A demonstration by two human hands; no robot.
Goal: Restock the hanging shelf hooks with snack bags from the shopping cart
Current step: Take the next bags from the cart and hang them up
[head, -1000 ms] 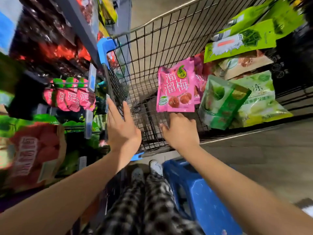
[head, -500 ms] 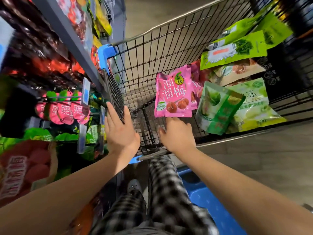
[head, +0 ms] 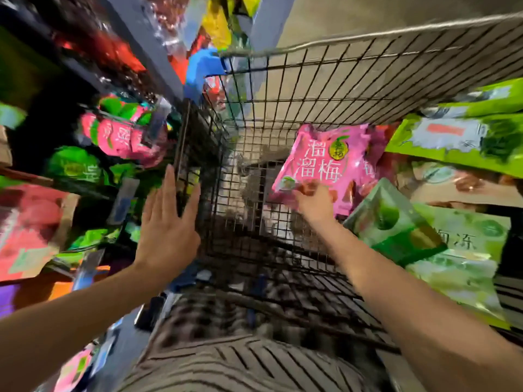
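Note:
A pink snack bag (head: 325,159) with white lettering leans on the heap of bags in the wire shopping cart (head: 311,77). My right hand (head: 312,203) reaches into the cart and its fingers close on the bag's lower edge. My left hand (head: 167,230) hovers flat with straight fingers at the cart's left wall, holding nothing. On the shelf to the left, matching pink bags (head: 121,137) hang on a hook, with green bags (head: 73,168) below them.
Green snack bags (head: 396,230) and pale green ones (head: 464,264) fill the cart's right side. A grey shelf upright (head: 152,55) stands close against the cart's blue corner (head: 203,66). My checked trousers (head: 215,321) show below. The picture is blurred.
My right hand has moved forward into the cart and taken hold of the pink bag's lower edge. The view has shifted closer over the cart. My left hand stays flat beside the cart wall.

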